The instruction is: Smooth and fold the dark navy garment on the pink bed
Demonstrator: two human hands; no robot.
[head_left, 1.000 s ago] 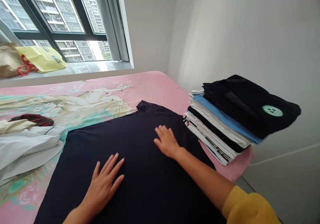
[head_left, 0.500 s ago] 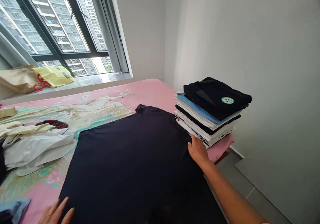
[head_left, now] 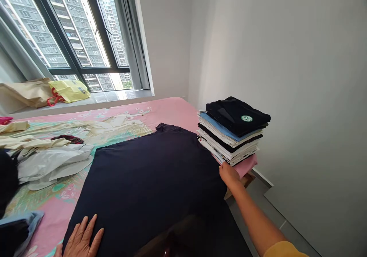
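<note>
Both hands are at the dark navy shirt (head_left: 155, 173), which lies spread flat on the bed (head_left: 180, 110), its collar (head_left: 169, 128) pointing toward the bed's far right corner and its right side reaching the bed's right edge. The person's left hand (head_left: 82, 238) rests palm down near the shirt's lower left edge, fingers extended and slightly apart, gripping nothing. The right hand (head_left: 229, 175) is at the shirt's right edge, its fingers partly curled; whether they pinch the fabric cannot be told, since the fingertips are largely hidden. A yellow sleeve (head_left: 282, 250) shows on the right forearm.

Just beyond the right hand, a neat stack of folded clothes (head_left: 226, 150) stands at the bed's right edge, close to the shirt. On top is a black folded garment (head_left: 229, 115) with a round green and white patch (head_left: 247, 118); blue, white and black layers show below it.

Toward the bed's left edge lie a loose white garment (head_left: 60, 163), cream cloth (head_left: 31, 144) and a dark red plaid piece (head_left: 76, 139). Nearer, a light blue item (head_left: 36, 220) lies to the left of the left hand. Past the bed's far edge, a brown bag (head_left: 28, 92) and a yellow bag (head_left: 71, 91) lie on the windowsill (head_left: 120, 95).
</note>
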